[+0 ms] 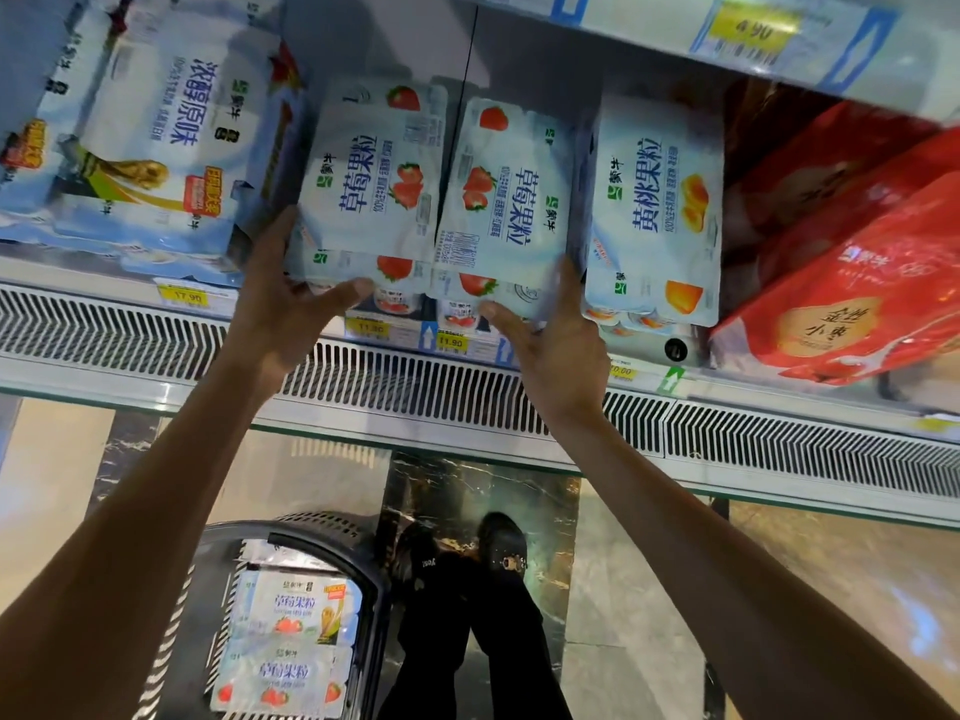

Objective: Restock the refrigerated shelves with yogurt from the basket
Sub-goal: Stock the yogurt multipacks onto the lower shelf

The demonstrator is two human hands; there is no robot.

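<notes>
Two white strawberry yogurt multipacks stand side by side on the refrigerated shelf (pixel 363 356). My left hand (pixel 283 304) grips the left strawberry pack (pixel 371 179) at its lower left corner, thumb under its front edge. My right hand (pixel 558 340) holds the right strawberry pack (pixel 506 200) at its lower right corner. On the floor at the lower left, a dark basket (pixel 208 589) contains more strawberry yogurt packs (pixel 291 646).
A plain-flavour yogurt multipack (pixel 156 142) lies left of my hands, a yellow-peach pack (pixel 657 200) to the right, then red bags (pixel 857 283). An upper shelf edge with a price tag (pixel 748 33) overhangs. My feet (pixel 467 558) stand beside the basket.
</notes>
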